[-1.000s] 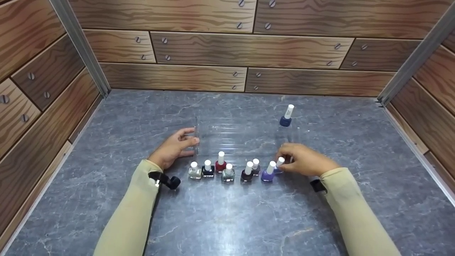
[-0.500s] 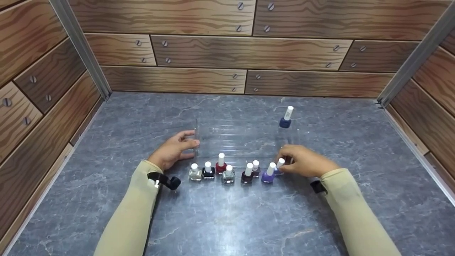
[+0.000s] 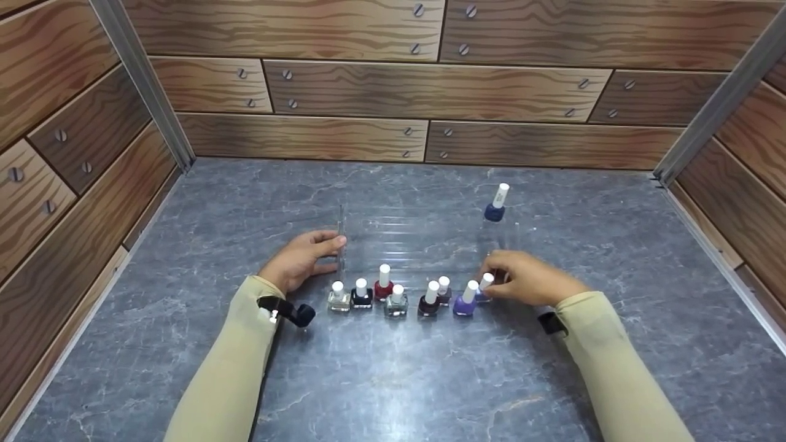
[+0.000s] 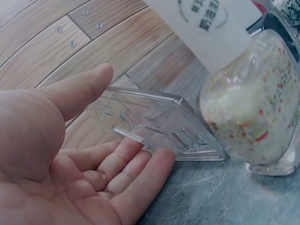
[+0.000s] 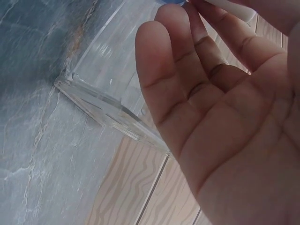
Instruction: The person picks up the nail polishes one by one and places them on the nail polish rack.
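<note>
My left hand touches the left side panel of a clear stepped plastic rack, thumb at the panel's edge and fingers loosely extended along its outer face. The left wrist view shows that see-through panel by the fingertips. At the rack's front right corner, my right hand pinches a blue nail polish bottle with a white cap; fingers mostly hide it. Just left of it stands a purple nail polish bottle. A dark blue nail polish bottle is at the rack's back right.
Several more white-capped bottles line the rack's front: a speckled one, a black one, a red one, a glittery grey one and a dark one. Wood-patterned walls enclose the grey marbled table.
</note>
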Demonstrator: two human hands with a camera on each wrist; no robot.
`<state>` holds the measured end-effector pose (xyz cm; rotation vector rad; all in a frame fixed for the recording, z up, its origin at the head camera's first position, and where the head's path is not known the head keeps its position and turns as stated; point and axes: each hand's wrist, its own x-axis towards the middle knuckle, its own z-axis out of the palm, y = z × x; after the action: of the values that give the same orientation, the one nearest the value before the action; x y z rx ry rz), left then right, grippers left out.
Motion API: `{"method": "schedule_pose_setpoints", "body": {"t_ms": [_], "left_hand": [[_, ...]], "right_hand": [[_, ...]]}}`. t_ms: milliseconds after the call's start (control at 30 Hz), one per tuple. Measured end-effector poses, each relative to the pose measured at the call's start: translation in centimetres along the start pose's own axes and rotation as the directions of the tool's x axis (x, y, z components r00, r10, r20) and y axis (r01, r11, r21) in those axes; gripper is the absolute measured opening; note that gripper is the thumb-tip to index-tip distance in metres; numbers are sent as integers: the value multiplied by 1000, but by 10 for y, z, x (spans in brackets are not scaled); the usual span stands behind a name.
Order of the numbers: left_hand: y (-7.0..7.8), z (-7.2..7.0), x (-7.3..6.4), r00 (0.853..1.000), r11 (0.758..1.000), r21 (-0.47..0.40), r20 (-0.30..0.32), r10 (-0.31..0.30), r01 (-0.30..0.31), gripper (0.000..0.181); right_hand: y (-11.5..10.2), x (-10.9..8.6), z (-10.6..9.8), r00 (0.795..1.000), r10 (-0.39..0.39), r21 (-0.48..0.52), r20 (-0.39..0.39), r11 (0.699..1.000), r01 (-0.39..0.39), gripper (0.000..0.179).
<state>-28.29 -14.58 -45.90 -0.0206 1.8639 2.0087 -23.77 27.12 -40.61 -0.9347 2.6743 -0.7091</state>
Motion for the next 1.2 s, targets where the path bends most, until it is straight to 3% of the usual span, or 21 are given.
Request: {"method": "schedule_pose_setpoints", "body": {"t_ms": [500,800,1000,1200], "left_hand": [[-2,-3,-2,999,999,8,30,36,-36,71],[-1,-2,-3,999,999,22,33,35,-36,72],[-2,-3,-2,999,999,29,35,35,-36,73],[-3,-3,-1,999,999,21,33,30,-30,70]], "right_hand": [[3,1,-4,1000,10,-28,-18,1000,-11,11],[1,-3,-9,994,34,81,-108,996,-25,10],[-3,-1,-12,969,59,145,-241,989,-25,9],[-10,0,-14,922,151,231,-357,970,-69,12]]}}
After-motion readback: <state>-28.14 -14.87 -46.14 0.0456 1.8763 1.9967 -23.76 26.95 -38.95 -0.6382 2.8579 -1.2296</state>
